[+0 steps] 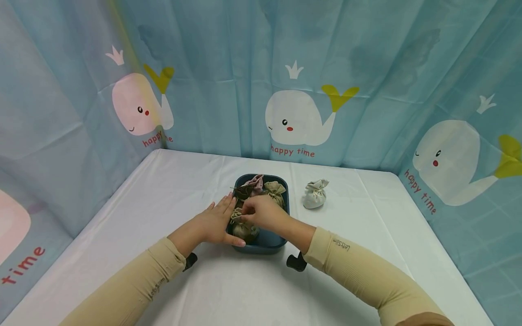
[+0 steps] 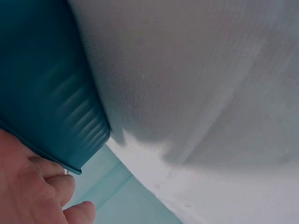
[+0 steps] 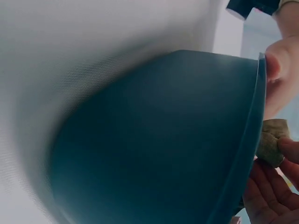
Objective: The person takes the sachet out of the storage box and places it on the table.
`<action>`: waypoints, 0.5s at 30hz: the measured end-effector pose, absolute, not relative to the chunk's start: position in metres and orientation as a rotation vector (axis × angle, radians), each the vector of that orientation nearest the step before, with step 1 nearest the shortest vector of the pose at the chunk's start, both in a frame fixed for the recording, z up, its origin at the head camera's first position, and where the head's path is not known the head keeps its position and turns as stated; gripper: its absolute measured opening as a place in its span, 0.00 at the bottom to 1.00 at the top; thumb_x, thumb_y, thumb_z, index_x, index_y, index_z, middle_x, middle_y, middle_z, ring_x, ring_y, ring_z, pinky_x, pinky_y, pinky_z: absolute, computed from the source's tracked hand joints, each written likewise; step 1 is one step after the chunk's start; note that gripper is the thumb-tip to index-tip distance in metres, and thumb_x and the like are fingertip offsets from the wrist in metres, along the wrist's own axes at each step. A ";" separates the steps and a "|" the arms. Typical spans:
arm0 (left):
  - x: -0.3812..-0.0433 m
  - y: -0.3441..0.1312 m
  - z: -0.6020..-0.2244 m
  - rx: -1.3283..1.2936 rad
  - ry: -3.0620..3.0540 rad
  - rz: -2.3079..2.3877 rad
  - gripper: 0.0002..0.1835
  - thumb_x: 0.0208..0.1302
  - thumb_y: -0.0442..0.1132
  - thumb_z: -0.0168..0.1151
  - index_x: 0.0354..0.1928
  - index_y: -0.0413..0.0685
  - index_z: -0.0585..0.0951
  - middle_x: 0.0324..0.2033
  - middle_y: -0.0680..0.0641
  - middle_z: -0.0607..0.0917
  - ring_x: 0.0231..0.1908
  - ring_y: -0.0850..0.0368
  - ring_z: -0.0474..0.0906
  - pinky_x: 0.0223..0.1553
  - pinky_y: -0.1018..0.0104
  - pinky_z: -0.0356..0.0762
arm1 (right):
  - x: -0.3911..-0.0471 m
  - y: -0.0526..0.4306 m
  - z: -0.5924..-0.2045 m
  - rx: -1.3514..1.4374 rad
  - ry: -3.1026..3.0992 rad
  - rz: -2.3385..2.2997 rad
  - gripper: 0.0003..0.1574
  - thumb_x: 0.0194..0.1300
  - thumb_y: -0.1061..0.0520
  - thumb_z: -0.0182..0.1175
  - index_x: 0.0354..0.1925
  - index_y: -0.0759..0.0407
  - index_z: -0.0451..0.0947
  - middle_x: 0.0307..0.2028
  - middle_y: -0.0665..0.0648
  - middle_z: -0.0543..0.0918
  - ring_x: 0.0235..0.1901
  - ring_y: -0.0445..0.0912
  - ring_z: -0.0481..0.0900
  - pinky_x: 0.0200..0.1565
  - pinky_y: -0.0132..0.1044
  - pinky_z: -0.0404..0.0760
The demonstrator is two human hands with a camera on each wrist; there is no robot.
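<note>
A dark blue plastic bin (image 1: 267, 249) stands on the table with several small drawstring pouches inside. My left hand (image 1: 215, 222) lies along the bin's left rim, fingers straight and thumb over the near corner. In the left wrist view, its fingers (image 2: 58, 186) reach past the rim. Inside the bin, my right hand (image 1: 267, 213) pinches the gathered neck of an olive-tan pouch (image 1: 246, 233) at the near left. The right wrist view shows that pouch's cloth top (image 3: 271, 142) between thumb and fingers. Behind it sit a pink pouch (image 1: 255, 182), a dark green one (image 1: 243, 192) and a khaki one (image 1: 275, 189).
A pale grey pouch (image 1: 315, 194) stands on the white tablecloth (image 1: 359, 226) to the right of the bin. Blue curtains (image 1: 212, 104) with whale prints hang at the back and sides. Black wrist cameras (image 1: 296, 262) hang below both wrists.
</note>
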State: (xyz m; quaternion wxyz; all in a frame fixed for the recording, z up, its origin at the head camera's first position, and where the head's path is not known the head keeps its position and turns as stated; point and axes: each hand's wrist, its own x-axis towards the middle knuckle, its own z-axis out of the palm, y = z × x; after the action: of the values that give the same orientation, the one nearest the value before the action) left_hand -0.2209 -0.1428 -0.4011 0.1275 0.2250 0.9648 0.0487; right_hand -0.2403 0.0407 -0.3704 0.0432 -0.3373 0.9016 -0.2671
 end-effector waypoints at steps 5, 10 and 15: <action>-0.221 -0.143 -0.401 0.665 2.810 0.150 0.70 0.34 0.84 0.44 0.70 0.39 0.41 0.70 0.40 0.37 0.69 0.46 0.34 0.64 0.43 0.43 | -0.242 0.045 -0.373 -1.016 2.791 -0.781 0.06 0.56 0.55 0.65 0.24 0.50 0.80 0.21 0.42 0.78 0.22 0.35 0.72 0.25 0.27 0.72; -0.221 -0.143 -0.401 0.677 2.815 0.156 0.71 0.33 0.84 0.44 0.70 0.38 0.41 0.70 0.40 0.38 0.69 0.46 0.35 0.64 0.43 0.44 | -0.243 0.050 -0.372 -0.999 2.798 -0.791 0.07 0.56 0.55 0.65 0.23 0.50 0.78 0.21 0.42 0.76 0.23 0.36 0.72 0.26 0.29 0.72; -0.221 -0.143 -0.401 0.678 2.821 0.159 0.71 0.33 0.84 0.44 0.70 0.38 0.41 0.70 0.39 0.38 0.69 0.46 0.36 0.64 0.43 0.45 | -0.244 0.056 -0.369 -0.985 2.764 -0.869 0.09 0.55 0.58 0.65 0.23 0.50 0.76 0.22 0.43 0.76 0.24 0.37 0.72 0.26 0.29 0.72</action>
State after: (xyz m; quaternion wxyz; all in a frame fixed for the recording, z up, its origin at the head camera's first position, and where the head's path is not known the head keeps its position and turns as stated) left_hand -0.2212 -0.1433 -0.4005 0.1179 0.2318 0.9641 0.0543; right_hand -0.2439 0.0558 -0.3695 0.0408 -0.3216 0.9025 -0.2837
